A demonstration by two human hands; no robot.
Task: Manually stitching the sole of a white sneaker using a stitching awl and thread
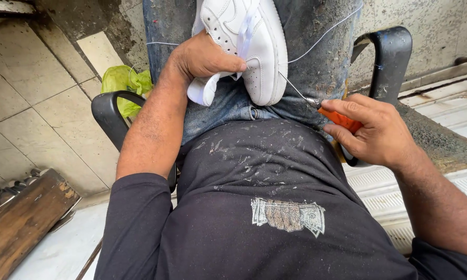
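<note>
Setting: tiled floor (31, 103), worn and stained; a rough concrete ledge at right. The person sits in a chair with black armrests (111, 111), the lap serving as the work surface.

Item 1: white sneaker (249, 46). Lies sole-edge outward on the denim-covered thighs (316, 67), at the far end of the lap, toe pointing toward the body. Upper smooth, clean, perforated at the toe; thick white sole. Judged light, with a stiff sole and a yielding upper; smooth surface likely to slip on cloth, so best held across the upper with the sole braced against the leg.

Item 2: left hand (205, 57). Closed over the sneaker's side and upper, thumb across, pressing it down onto the thigh.

Item 3: right hand (373, 129). Clenched around an orange-handled awl (340, 118), whose thin metal needle (295, 91) points to the sole edge.

Item 4: white thread (327, 32). Runs from the needle area up across the jeans.

Item 5: green plastic bag (124, 83), on the floor beyond the left armrest.

Item 6: wooden board (21, 223), lower left.
</note>
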